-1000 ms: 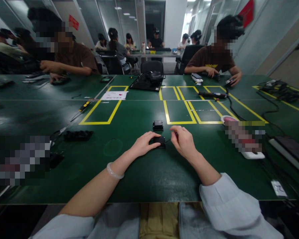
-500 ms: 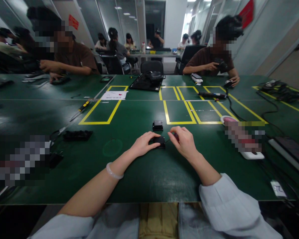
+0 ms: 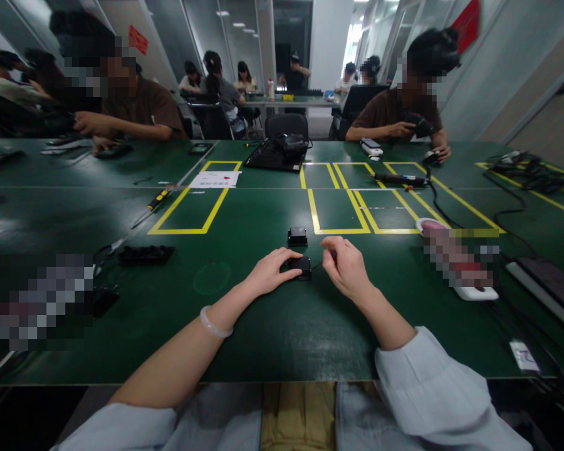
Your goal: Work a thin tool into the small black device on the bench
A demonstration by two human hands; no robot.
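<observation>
Tilting the right hand (image 3: 348,270) slightly compared with half a second earlier, with the thumb now raised a little. Keeping the left hand (image 3: 269,271) where it was.

Pinching a thin tool (image 3: 331,254) with a dark handle between thumb and forefinger of the right hand, the other fingers curled shut beneath. Pointing the tip of the tool left toward the small black box (image 3: 302,268); not possible to tell whether the tip is touching. Curling the left hand's fingers over the left side of that box and gripping it against the table (image 3: 263,341). Keeping the box flat on the green surface, directly between the two hands. Wearing a pale bracelet (image 3: 215,322) on the left wrist.

Leaving a second black box (image 3: 297,236) just beyond the first, apart from it and close to the near corner of a yellow tape rectangle (image 3: 341,231). Leaving a black tray (image 3: 145,255) well to the left, a screwdriver (image 3: 158,200) with a yellow and black handle farther back on that side, and a sheet of paper (image 3: 215,180) beyond it.

Facing a person (image 3: 390,109) seated across the table on the right, now lifting a black device (image 3: 418,122) off the surface in one hand.
</observation>
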